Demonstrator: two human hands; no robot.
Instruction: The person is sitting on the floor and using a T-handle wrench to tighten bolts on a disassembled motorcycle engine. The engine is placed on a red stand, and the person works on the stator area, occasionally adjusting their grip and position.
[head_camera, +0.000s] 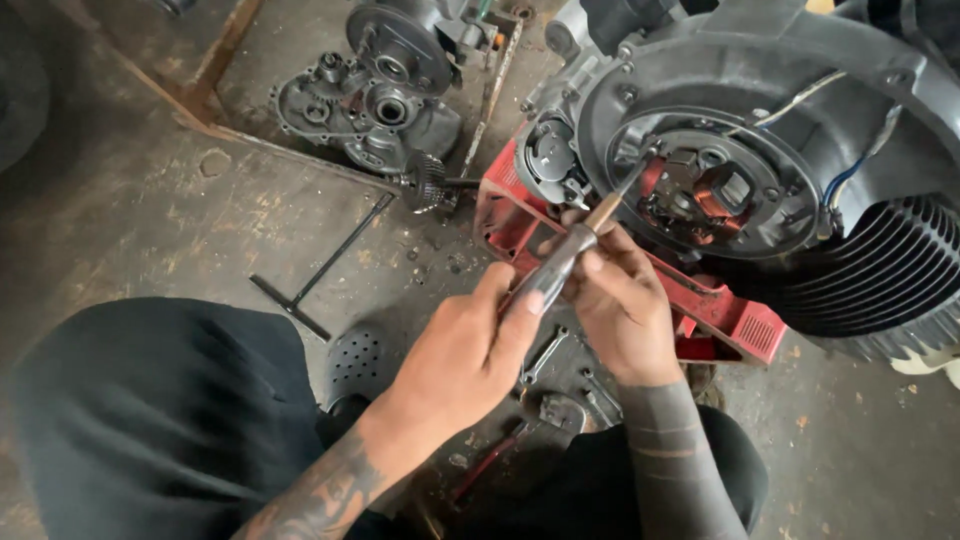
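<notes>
Both hands grip one screwdriver (585, 232) with a dark handle and brown collar. My left hand (465, 350) wraps the lower end of the handle. My right hand (620, 295) pinches the handle higher up. The shaft points up and right, and its tip rests on the round stator plate (715, 190) with copper coils, inside a black engine housing (760, 70). The engine sits on a red stand (735, 320), and grey cooling fins (880, 270) show at its right.
A grey engine case half (365, 110) and a gear shaft (430, 182) lie on the dirty floor behind. A T-handle wrench (320, 270) lies to the left. Spanners (545, 355) and a red-handled tool (485, 465) sit between my knees. A perforated dark slipper (358, 360) is near my left leg.
</notes>
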